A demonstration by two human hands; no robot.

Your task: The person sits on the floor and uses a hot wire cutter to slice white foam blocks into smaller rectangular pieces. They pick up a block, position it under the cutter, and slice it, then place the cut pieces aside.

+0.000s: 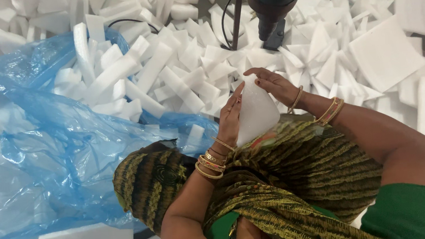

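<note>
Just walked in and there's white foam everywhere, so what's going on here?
A person seated among heaps of white foam offcuts holds one white foam piece upright over the lap, the left hand flat against its left side and the right hand curled over its top. A blue plastic bag partly filled with foam strips lies open at the left. A dark tool on a stand hangs just ahead, untouched.

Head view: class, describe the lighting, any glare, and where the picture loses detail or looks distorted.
Head view: soft, even light, no hard shadows; the white foam pieces wash out, edges merging; faint sheen on the blue plastic bag; the foam piece between the left hand and right hand stays fairly sharp; the dark tool at top is cropped; slight wide-angle stretch at the edges.
</note>
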